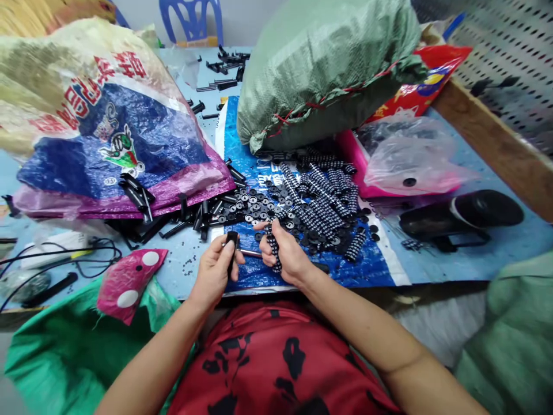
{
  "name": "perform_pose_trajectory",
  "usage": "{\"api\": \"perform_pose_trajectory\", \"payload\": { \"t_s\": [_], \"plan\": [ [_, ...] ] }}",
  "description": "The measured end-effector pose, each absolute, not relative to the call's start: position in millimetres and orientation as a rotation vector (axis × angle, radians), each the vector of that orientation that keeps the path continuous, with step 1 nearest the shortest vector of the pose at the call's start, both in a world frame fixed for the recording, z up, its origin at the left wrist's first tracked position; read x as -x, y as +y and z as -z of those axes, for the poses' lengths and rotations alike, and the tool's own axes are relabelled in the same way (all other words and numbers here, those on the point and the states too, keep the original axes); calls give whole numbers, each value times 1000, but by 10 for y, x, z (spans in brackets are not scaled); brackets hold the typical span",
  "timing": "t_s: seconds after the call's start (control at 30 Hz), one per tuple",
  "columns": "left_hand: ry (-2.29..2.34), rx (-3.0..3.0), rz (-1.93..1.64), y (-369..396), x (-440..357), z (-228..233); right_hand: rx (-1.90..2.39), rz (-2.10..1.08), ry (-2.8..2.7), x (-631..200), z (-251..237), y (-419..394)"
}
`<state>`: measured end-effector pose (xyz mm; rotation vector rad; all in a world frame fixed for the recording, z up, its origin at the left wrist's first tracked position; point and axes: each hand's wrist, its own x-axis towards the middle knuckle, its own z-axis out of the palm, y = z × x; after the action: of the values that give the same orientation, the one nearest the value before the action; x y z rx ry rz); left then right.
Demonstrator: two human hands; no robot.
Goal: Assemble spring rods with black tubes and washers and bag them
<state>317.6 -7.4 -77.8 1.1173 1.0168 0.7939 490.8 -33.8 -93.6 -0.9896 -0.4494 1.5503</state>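
Step in hand, as judged from the layout: threading small discs onto a rod to build a stack. Your left hand (215, 271) has a closed grip on a short black plastic cylinder (232, 242), held upright between thumb and fingers just above the near edge of the table (453, 262). A thin grey metal rod (250, 252) runs level from that cylinder toward your right hand (287, 256). Your right hand has a closed grip around a finished stack of ribbed black-and-white discs (273, 251), standing roughly upright in the fist.

Next move, as a judgement only: it calls for aligning the bore of the next disc with the rod tip, so keep both hands close together and the rod steady.

Materials and shapes:
- The loose black washers with pale centres (250, 207) are flat, round and holed; they lie scattered on the blue woven plastic sheet (371, 262) just beyond your hands.
- The completed stacks of discs (322, 202) form ribbed cylinders, piled to the right of the washers.
- The black plastic tubes (194, 216) are smooth and straight, heaped to the left beneath the printed woven sack (108, 132).
- The green woven sack (319, 63) is coarse, full and tied with red cord; it sits well behind the parts.
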Motion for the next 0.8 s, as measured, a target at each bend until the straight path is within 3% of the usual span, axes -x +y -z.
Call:
{"api": "perform_pose_trajectory", "payload": {
  "t_s": [0.2,0.3,0.53,0.8],
  "plan": [
    [1056,-1346,-922,-191,-3407,838,950,-1368,-365,-4677,915,-383],
    [1059,-1405,-877,-191,-3454,853,1014,-1301,-622,-4675,959,-401],
    [1052,-1233,-754,-177,-3259,785,990,-430,-1863,-5101,1094,-541],
    [1150,-1214,-853,-257,-3305,780,993,-150,-1910,-5024,1008,-663]
  ]
}}
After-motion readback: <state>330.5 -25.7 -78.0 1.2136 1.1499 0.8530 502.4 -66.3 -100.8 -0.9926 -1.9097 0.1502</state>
